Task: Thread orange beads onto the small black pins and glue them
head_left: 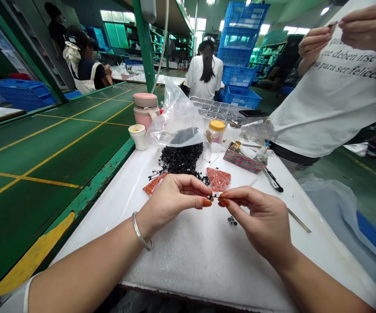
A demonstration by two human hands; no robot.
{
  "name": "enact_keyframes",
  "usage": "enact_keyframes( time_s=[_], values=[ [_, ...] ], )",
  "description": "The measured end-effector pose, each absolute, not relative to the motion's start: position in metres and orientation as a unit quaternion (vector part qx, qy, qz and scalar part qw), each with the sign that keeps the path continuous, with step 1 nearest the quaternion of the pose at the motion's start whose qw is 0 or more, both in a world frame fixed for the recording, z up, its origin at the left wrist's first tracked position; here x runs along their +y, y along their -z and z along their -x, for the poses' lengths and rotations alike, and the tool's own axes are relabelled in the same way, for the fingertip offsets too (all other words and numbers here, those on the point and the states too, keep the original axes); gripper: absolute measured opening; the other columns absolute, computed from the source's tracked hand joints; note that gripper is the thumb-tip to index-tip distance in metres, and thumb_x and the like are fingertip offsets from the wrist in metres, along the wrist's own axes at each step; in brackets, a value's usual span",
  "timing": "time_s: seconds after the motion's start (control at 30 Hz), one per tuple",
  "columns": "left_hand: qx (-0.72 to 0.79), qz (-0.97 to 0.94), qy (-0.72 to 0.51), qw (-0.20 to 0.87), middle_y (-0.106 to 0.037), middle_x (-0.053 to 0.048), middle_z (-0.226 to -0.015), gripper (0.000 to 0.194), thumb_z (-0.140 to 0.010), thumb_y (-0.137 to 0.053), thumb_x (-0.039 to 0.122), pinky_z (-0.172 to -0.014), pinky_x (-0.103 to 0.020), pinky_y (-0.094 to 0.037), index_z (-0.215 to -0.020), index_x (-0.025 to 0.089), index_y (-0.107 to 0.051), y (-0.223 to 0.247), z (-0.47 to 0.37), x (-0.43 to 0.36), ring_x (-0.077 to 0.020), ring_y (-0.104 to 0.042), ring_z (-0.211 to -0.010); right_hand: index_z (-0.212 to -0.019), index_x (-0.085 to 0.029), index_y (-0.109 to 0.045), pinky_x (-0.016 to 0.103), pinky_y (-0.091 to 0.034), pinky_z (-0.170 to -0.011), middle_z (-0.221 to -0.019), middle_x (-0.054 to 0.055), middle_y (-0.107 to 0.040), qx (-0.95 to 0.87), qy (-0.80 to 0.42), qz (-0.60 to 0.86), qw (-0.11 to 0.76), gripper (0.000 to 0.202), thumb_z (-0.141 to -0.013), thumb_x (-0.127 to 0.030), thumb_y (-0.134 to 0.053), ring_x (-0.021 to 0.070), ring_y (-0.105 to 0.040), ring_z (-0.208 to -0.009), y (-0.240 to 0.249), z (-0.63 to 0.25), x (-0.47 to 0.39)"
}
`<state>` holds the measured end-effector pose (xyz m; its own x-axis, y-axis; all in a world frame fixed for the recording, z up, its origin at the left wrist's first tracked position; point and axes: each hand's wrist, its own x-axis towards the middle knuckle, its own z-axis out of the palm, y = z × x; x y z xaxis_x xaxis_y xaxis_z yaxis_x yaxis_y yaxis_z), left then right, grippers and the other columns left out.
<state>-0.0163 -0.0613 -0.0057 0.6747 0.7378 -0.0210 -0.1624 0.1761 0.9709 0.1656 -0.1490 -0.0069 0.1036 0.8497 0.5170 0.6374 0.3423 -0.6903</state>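
My left hand [178,195] pinches a small round black part [209,197] between thumb and forefinger. Fingertip to fingertip with it, my right hand [259,213] grips a thin black pin-like part [216,196], whose end meets or nearly meets the round one; whether they are joined I cannot tell. Beyond the hands lies a heap of thin black parts [181,158], spilling from a clear plastic bag [181,113]. Two clear packets of orange bits, a right packet [219,179] and a left packet [153,184], flank the heap. Several small round black-and-silver pieces [232,221] lie near my right hand.
On the white table [175,256] stand a pink mug [145,108], a white tub [138,137], a yellow-lidded jar [216,131] and a patterned box [245,161]. A cutter knife [273,180] and a metal strip [299,220] lie right. A co-worker [331,95] stands close at right; a green conveyor [44,148] runs left.
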Motion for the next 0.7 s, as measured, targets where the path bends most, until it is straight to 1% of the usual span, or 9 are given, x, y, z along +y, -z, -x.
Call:
enact_keyframes(
  time_s=[0.2, 0.47, 0.7],
  values=[
    [0.253, -0.578, -0.305, 0.713, -0.071, -0.003, -0.073, 0.016, -0.068, -0.08, 0.019, -0.063, -0.021, -0.051, -0.082, 0.013, -0.074, 0.0085, 0.0172, -0.0602, -0.0107, -0.063, -0.066, -0.085, -0.021, -0.072, 0.023, -0.056, -0.063, -0.078, 0.001, -0.074, -0.659, -0.108, 0.563, 0.486, 0.006, -0.081, -0.02, -0.066, 0.012, -0.067, -0.068, 0.0064, -0.1648, -0.1499],
    [0.251, -0.573, -0.317, 0.713, -0.071, -0.002, -0.073, 0.012, -0.067, -0.08, 0.016, -0.062, -0.018, -0.05, -0.077, 0.013, -0.073, 0.0071, 0.0188, -0.0602, -0.0088, -0.062, -0.065, -0.088, -0.023, -0.071, 0.022, -0.055, -0.065, -0.081, -0.001, -0.073, -0.654, -0.155, 0.556, 0.488, 0.008, -0.081, -0.021, -0.068, 0.0103, -0.067, -0.07, 0.0079, -0.1657, -0.1485],
    [0.246, -0.568, -0.312, 0.721, -0.072, -0.002, -0.075, 0.012, -0.067, -0.081, 0.015, -0.064, -0.018, -0.052, -0.076, 0.014, -0.073, 0.0083, 0.0179, -0.0612, -0.0087, -0.064, -0.067, -0.087, -0.023, -0.07, 0.023, -0.052, -0.064, -0.08, -0.002, -0.071, -0.663, -0.179, 0.548, 0.477, 0.005, -0.083, -0.025, -0.067, 0.0097, -0.064, -0.067, 0.0083, -0.1666, -0.1483]
  ],
)
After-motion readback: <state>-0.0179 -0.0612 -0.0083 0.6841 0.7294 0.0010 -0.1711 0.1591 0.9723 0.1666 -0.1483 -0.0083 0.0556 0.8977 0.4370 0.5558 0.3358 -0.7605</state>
